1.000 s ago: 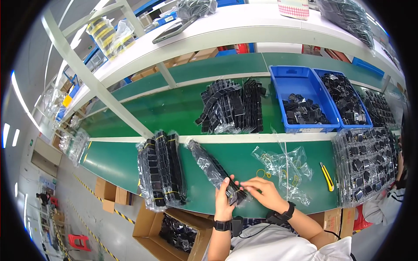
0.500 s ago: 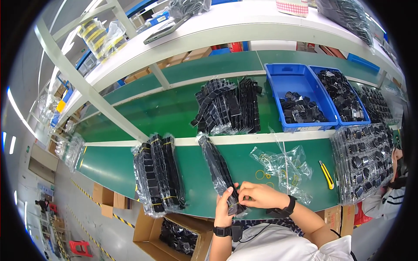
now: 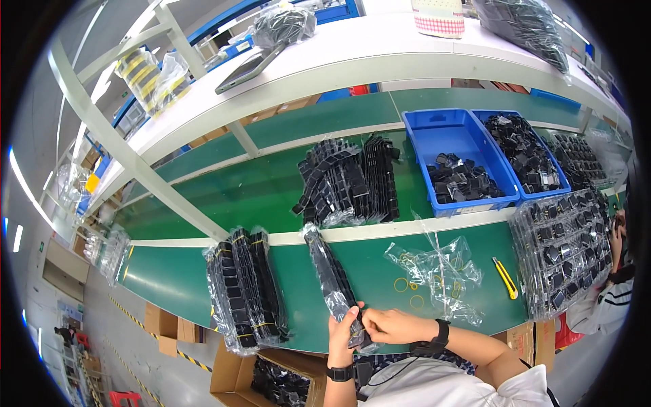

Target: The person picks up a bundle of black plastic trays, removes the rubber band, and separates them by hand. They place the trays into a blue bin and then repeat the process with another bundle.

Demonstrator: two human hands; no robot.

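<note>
Left hand (image 3: 344,328) is gripping the near end of the long film-wrapped bundle (image 3: 330,273), thumb lying on top. Right hand (image 3: 399,326) is meeting that end from the right, fingers curled; can't tell if it's pinching anything, fingertips are hidden. Bundle is slanting across the green surface (image 3: 169,275), far end reaching the white rail (image 3: 281,238), between the banded bundles (image 3: 245,292) and the loose yellow rubber bands (image 3: 401,285). Doing this well likely means: left hand bracing firmly without crushing, right fingers working flat so the film isn't snagging, black pieces lining up and not sliding out. Yellow cutter (image 3: 505,278) is lying well apart on the right.
</note>
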